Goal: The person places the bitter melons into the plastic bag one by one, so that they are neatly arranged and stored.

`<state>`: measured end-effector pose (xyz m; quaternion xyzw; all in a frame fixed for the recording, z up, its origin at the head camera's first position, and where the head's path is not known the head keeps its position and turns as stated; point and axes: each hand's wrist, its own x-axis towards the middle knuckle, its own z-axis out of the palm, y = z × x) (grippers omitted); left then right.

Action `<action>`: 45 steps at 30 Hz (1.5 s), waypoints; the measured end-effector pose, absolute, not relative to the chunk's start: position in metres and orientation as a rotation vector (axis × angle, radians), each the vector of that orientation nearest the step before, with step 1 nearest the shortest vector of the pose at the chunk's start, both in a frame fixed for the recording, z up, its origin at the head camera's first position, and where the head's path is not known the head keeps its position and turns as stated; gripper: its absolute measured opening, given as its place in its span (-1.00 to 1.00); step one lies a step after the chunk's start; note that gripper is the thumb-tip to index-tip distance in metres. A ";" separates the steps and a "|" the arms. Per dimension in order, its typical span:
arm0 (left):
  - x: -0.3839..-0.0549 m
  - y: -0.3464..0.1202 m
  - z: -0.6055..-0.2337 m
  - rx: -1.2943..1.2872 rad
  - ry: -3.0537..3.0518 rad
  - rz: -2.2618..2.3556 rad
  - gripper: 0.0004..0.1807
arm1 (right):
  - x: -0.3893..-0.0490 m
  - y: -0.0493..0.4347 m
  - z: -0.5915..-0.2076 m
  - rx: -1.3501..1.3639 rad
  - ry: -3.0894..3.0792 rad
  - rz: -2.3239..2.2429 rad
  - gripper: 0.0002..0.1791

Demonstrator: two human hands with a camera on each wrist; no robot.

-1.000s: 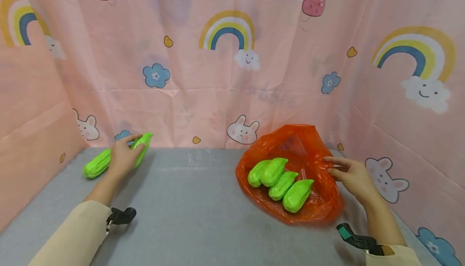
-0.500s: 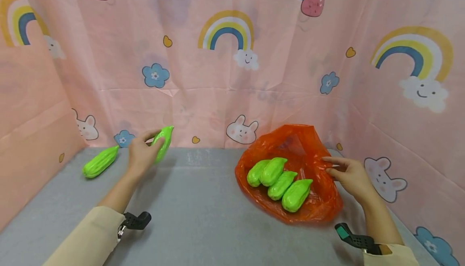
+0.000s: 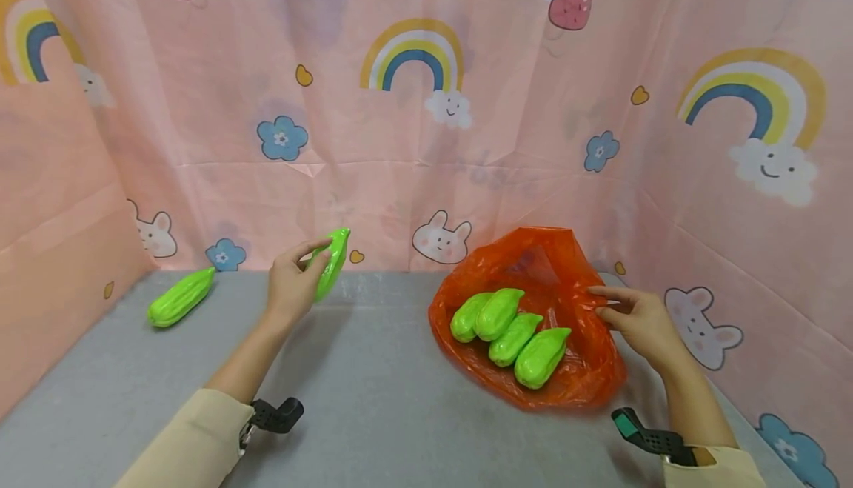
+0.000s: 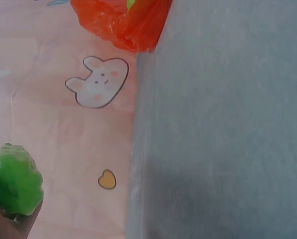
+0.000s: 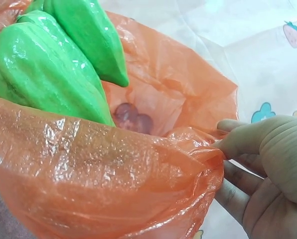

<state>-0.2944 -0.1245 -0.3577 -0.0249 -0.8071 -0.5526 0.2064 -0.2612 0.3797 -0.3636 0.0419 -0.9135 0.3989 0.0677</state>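
Note:
My left hand (image 3: 291,284) holds a glossy bright-green ridged gourd (image 3: 333,262) between thumb and fingers, raised above the back of the table, its pointed end up. In the left wrist view the blunt end of this gourd (image 4: 15,181) faces the camera. On the right, my right hand (image 3: 643,325) pinches the gathered rim of an orange plastic bag (image 3: 593,384), whose mouth gapes toward me. Several similar green gourds (image 3: 541,358) lie side by side inside it. The right wrist view shows the thumb and fingers on the bunched plastic (image 5: 201,149).
Another green gourd (image 3: 181,298) lies at the far left of the grey table (image 3: 373,406). A pink printed curtain (image 3: 373,199) stands along the back and both sides, right at the table's edges.
My left hand has carried its gourd rightward and slightly up, away from the gourd lying at the left. The right hand keeps its hold on the bag's rim, which stays in place.

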 end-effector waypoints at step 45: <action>-0.280 0.038 -0.353 -0.471 -1.992 -1.762 -0.64 | -0.260 0.378 -0.360 0.086 -2.761 1.172 -0.57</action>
